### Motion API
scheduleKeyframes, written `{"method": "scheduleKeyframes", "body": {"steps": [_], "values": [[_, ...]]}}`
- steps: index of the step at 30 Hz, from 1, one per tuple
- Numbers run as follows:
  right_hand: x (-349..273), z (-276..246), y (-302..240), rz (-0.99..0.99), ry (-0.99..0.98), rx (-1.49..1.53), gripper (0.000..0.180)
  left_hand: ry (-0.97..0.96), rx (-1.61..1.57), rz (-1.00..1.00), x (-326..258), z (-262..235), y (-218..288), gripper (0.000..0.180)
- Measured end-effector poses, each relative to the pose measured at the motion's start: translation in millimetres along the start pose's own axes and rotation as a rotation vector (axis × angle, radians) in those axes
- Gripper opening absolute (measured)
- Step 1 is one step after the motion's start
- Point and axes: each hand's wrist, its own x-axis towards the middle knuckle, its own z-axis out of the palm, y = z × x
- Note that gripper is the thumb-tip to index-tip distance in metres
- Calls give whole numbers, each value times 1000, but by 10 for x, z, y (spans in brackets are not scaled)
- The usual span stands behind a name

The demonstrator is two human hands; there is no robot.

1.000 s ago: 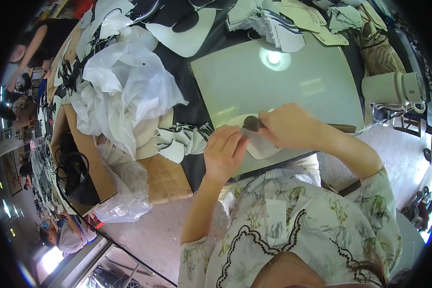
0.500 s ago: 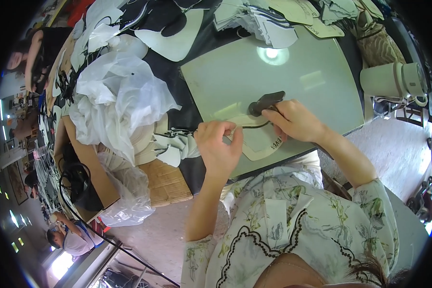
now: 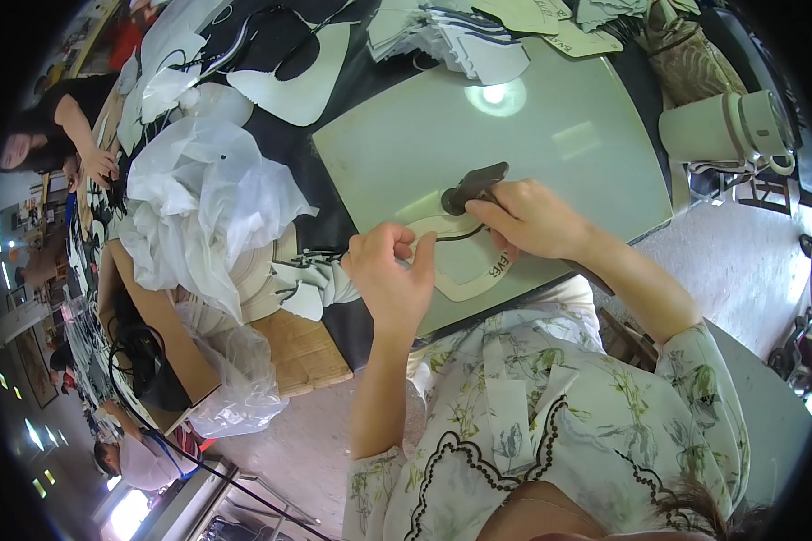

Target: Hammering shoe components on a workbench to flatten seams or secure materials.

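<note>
So the tabletop [image 3: 341, 187] here is covered in black, with a big pale green board [image 3: 550, 135] on it, shiny enough to mirror a round ceiling light. On the board's near edge sits a cream piece [image 3: 467, 290] with dark lettering, a curved dark strip [image 3: 460, 237] running across its upper part.

Right hand [image 3: 534, 216] is wrapped around a dark hammer [image 3: 469, 189], head over the board just above the strip. Left hand [image 3: 390, 270] is half curled at the strip's left end, thumb and forefinger close together; can't tell if they're actually pinching it.

Rest of the surface is pretty crammed: a stack [image 3: 456, 43] of white cutouts past the board's far edge, a brown pouch [image 3: 695, 59] and pale flask [image 3: 722, 128] to the right, a crumpled plastic bag [image 3: 209, 194] on the left.

Below that bag there's an open cardboard box [image 3: 173, 338] with black stuff inside. Bare grey floor [image 3: 318, 428], and two other people off to the left, one [image 3: 79, 126] in black, one [image 3: 152, 464] in a light top.
</note>
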Motion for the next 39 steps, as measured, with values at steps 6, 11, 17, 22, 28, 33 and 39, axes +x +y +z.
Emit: {"method": "scheduleKeyframes", "body": {"steps": [6, 11, 17, 22, 28, 33, 39], "values": [[-3, -25, 19, 72, -32, 210, 34, 80, -194, 119, -28, -55, -124, 14], [-53, 40, -16, 1, -19, 245, 34, 36, -120, 350, -31, -195, -139, 18], [25, 73, -67, -6, -11, 189, 37, -127, 112, 550, 16, -162, -137, 23], [24, 50, -68, 70, -15, 247, 39, -59, 218, 699, 73, -53, -85, 37], [34, 55, -73, 112, -26, 272, 39, -27, 13, 474, 80, -54, -214, 32], [41, 50, -59, 81, -25, 263, 37, -97, -24, 451, 114, -88, -122, 32], [63, 53, -21, 52, -60, 254, 34, 19, 40, 374, 25, 50, -134, 29]]}}
